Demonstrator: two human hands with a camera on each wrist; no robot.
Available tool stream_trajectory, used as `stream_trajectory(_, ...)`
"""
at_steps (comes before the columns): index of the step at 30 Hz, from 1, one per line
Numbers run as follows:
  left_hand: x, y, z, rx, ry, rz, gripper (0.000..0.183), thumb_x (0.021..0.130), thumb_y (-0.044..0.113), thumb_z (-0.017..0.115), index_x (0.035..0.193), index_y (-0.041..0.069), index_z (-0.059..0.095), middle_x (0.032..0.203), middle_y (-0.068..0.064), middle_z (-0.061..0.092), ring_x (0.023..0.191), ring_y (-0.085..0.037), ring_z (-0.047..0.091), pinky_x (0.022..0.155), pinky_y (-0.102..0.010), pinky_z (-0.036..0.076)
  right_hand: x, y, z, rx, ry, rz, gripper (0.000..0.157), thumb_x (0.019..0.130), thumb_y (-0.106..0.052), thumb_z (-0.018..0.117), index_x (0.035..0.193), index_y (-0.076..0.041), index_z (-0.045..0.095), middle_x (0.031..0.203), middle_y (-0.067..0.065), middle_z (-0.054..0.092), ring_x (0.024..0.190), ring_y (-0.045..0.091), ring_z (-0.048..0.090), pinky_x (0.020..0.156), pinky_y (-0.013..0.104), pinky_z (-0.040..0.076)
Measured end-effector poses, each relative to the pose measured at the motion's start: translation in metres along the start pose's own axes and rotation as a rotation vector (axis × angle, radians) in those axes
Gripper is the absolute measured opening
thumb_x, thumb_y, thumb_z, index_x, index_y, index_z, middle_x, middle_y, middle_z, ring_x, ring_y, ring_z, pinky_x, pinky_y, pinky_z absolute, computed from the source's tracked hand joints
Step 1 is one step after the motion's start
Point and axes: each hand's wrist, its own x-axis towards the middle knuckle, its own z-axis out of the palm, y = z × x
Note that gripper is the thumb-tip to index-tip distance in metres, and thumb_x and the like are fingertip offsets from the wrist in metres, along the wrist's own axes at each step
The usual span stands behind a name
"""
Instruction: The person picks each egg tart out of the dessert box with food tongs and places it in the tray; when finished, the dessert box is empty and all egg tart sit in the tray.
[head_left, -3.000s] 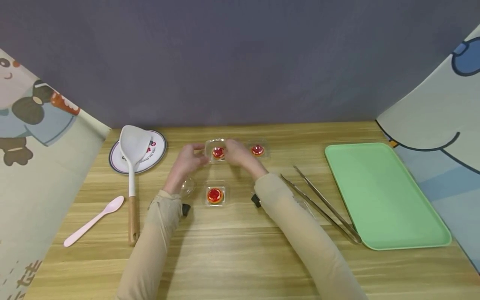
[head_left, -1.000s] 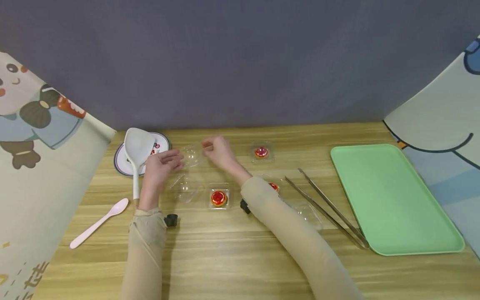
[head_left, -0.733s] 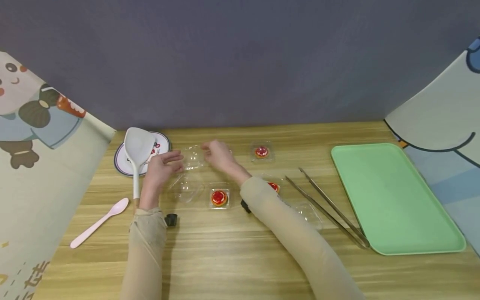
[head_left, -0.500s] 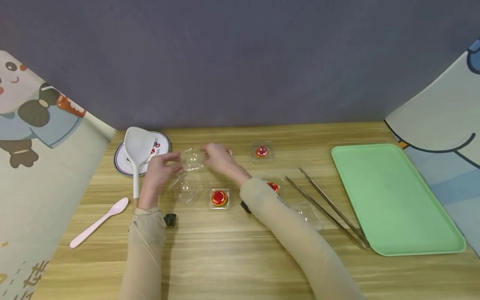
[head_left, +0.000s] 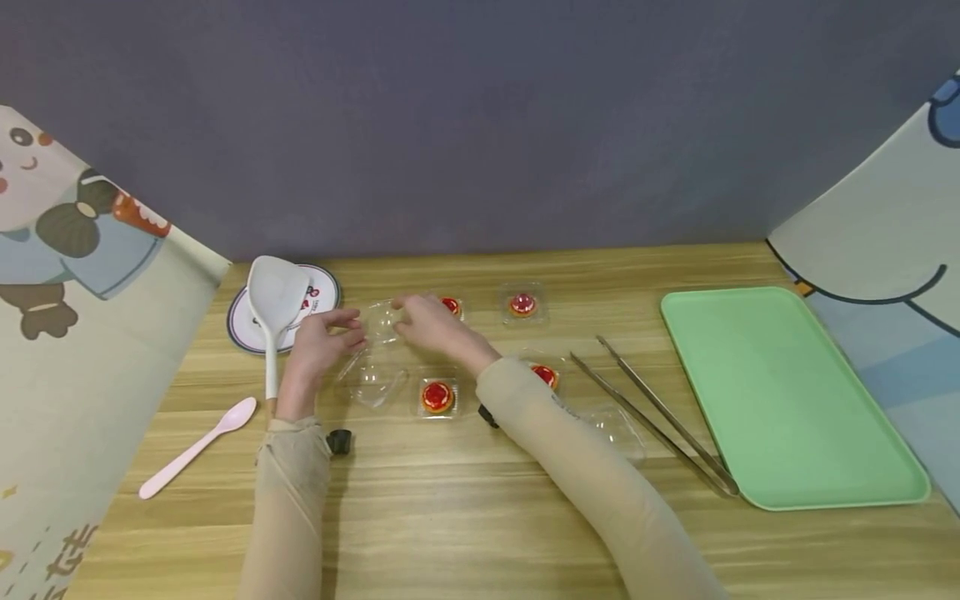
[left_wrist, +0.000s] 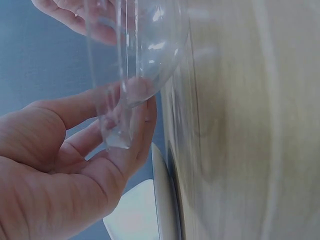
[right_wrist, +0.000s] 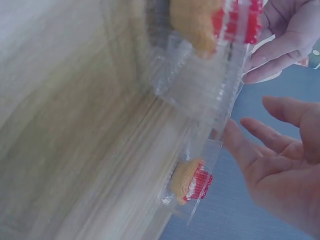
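Observation:
My left hand has its fingers loosely spread at the left edge of an opened clear plastic lid. In the left wrist view the lid overlaps those fingertips, so contact is unclear. My right hand lies at the lid's right side, fingers extended, partly covering the box with a red-topped tart. In the right wrist view its fingertips meet the edge of a tart box. Nearer the front are another opened lid and a tart in its box. A third tart is half hidden by my right sleeve.
A boxed tart stands at back right. Metal tongs lie beside a green tray. To the left are a white spatula on a plate and a pink spoon. A grey wall closes the back.
Three seconds ago both hands were on the back tart box; since then its lid has swung over to the left. Lately my right hand has shifted slightly forward, towards me, uncovering more of the tart.

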Motion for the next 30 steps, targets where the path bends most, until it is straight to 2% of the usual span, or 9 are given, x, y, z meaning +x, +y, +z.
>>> stream_trajectory(3,0.000,0.001,-0.001,-0.004,-0.002,0.005,0.048,0.103,-0.007,0.063,0.147,-0.018,0.050,0.136,-0.039,0.058,0.076,0.001,0.070,0.080,-0.018,0.064,-0.002,0.000,-0.001,-0.001,0.007,0.001,0.046,0.108,-0.014,0.065,0.152,-0.002,0.057,0.152,0.012,0.061,0.131,0.026,0.062,0.116,0.034,0.050)
stream_trajectory(8,-0.001,0.001,-0.001,0.020,0.001,0.013,0.048,0.104,-0.005,0.063,0.148,-0.018,0.049,0.137,-0.039,0.058,0.078,0.001,0.071,0.080,-0.019,0.064,-0.004,-0.001,-0.002,0.003,0.017,-0.005,0.047,0.109,-0.014,0.064,0.153,-0.001,0.056,0.154,0.013,0.059,0.131,0.025,0.062,0.118,0.035,0.048)
stream_trajectory(11,-0.003,0.000,-0.002,0.034,0.010,0.014,0.048,0.104,-0.004,0.063,0.147,-0.019,0.049,0.136,-0.039,0.060,0.078,0.001,0.070,0.080,-0.019,0.064,-0.006,0.000,-0.003,0.022,0.019,-0.004,0.047,0.109,-0.013,0.063,0.153,-0.001,0.054,0.152,0.014,0.061,0.099,0.020,0.069,0.103,0.031,0.057)
stream_trajectory(13,-0.003,-0.001,-0.002,0.023,0.017,0.016,0.048,0.104,-0.004,0.063,0.146,-0.020,0.049,0.135,-0.039,0.060,0.076,0.003,0.069,0.079,-0.019,0.064,-0.008,0.000,-0.004,0.056,0.015,0.001,0.047,0.109,-0.012,0.062,0.154,-0.002,0.054,0.148,0.015,0.063,0.075,0.014,0.063,0.083,0.026,0.060)
stream_trajectory(14,-0.003,-0.001,-0.002,0.022,0.021,0.017,0.048,0.103,-0.004,0.063,0.146,-0.020,0.050,0.134,-0.039,0.061,0.075,0.003,0.069,0.077,-0.018,0.064,-0.010,0.001,-0.005,0.071,0.017,0.003,0.046,0.109,-0.012,0.062,0.154,-0.002,0.054,0.147,0.015,0.064,0.075,0.013,0.063,0.079,0.026,0.059)
stream_trajectory(17,-0.004,0.001,-0.002,0.044,0.046,0.040,0.046,0.102,-0.003,0.065,0.143,-0.020,0.053,0.132,-0.039,0.062,0.073,0.004,0.067,0.072,-0.014,0.062,-0.014,0.003,-0.010,0.103,0.035,-0.002,0.044,0.109,-0.011,0.061,0.153,-0.003,0.055,0.144,0.017,0.065,0.092,0.017,0.071,0.085,0.028,0.062)
stream_trajectory(20,-0.008,0.008,-0.002,0.129,0.101,0.083,0.042,0.100,-0.001,0.067,0.139,-0.016,0.060,0.130,-0.035,0.066,0.075,0.006,0.064,0.070,-0.009,0.056,-0.018,0.005,-0.016,0.124,0.067,-0.026,0.043,0.109,-0.008,0.060,0.150,0.000,0.056,0.147,0.020,0.063,0.129,0.032,0.065,0.109,0.038,0.057)
stream_trajectory(24,-0.013,0.017,0.000,0.154,0.173,0.129,0.038,0.099,0.001,0.067,0.135,-0.011,0.066,0.130,-0.030,0.069,0.082,0.009,0.060,0.073,-0.007,0.052,-0.024,0.008,-0.026,0.179,0.093,-0.042,0.041,0.108,-0.002,0.059,0.149,0.004,0.056,0.148,0.021,0.062,0.131,0.034,0.064,0.111,0.035,0.055)
stream_trajectory(30,-0.017,0.035,0.010,-0.029,0.162,0.160,0.041,0.104,0.002,0.063,0.142,-0.013,0.060,0.134,-0.033,0.065,0.087,0.008,0.067,0.083,-0.011,0.059,-0.037,0.016,-0.046,0.203,0.146,-0.054,0.037,0.110,-0.005,0.056,0.145,0.002,0.060,0.146,0.018,0.064,0.128,0.030,0.067,0.106,0.031,0.058)
